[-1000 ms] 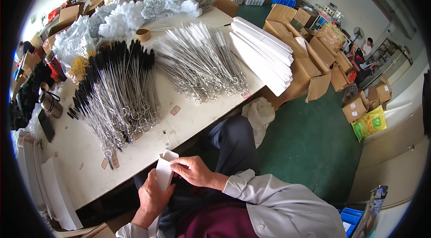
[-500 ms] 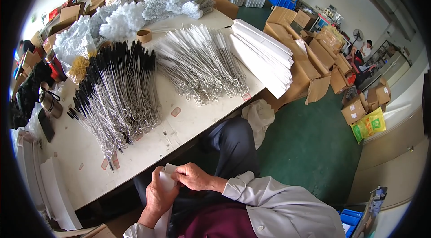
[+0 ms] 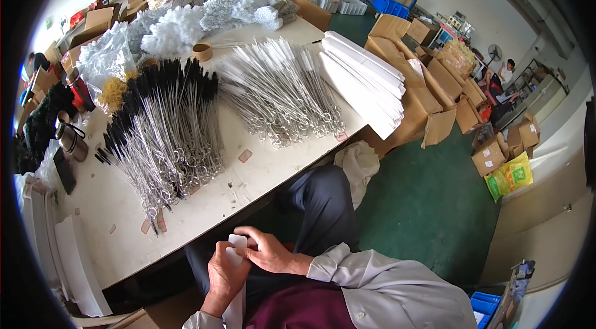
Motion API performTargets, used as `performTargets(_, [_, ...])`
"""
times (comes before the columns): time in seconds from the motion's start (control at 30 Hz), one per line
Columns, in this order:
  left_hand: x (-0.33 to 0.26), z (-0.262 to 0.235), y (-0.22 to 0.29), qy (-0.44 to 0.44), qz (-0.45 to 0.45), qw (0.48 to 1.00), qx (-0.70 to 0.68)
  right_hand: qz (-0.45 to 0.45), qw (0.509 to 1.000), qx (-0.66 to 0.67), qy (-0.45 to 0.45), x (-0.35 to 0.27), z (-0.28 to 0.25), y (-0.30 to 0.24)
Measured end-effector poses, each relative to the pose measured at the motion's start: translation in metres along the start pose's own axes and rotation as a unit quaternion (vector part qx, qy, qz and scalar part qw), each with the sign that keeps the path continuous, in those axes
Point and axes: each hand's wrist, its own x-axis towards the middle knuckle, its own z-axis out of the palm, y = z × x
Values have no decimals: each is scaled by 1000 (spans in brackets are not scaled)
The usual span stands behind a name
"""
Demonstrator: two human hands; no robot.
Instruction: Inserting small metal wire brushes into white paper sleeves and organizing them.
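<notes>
– Where's the white box (image 3: pixel 237 241)?
– Just off the table (image 3: pixel 124 254), left hand (image 3: pixel 227 272) wrapped round it, right hand (image 3: pixel 268 254) half-curled at its top, grip unclear
– Hold lightly; creased walls bend badly

A pale table (image 3: pixel 130 253) is bearing black-tipped wire brushes (image 3: pixel 177 124) on the left, white-tipped brushes (image 3: pixel 282 90) and white strips (image 3: pixel 363 84) toward the right, and fluffy white bundles (image 3: pixel 226 11) on the far side.
</notes>
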Motion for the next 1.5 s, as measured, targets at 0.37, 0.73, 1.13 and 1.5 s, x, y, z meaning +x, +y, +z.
performTargets(0.37, [-4, 11, -10, -10, 6, 1000, 13, -99, 984, -148, 3, -4, -8, -16])
performTargets(0.73, [-8, 18, -5, -45, -27, 997, 61, 41, 994, -100, 5, -7, -1, -5])
performTargets(1.13, [-4, 10, -4, -15, 71, 991, 115, 100, 994, 33, 10, 10, -15, 14])
performTargets(1.5, [-3, 2, -2, 10, 138, 986, 96, 56, 997, 22, 53, 4, -19, -11])
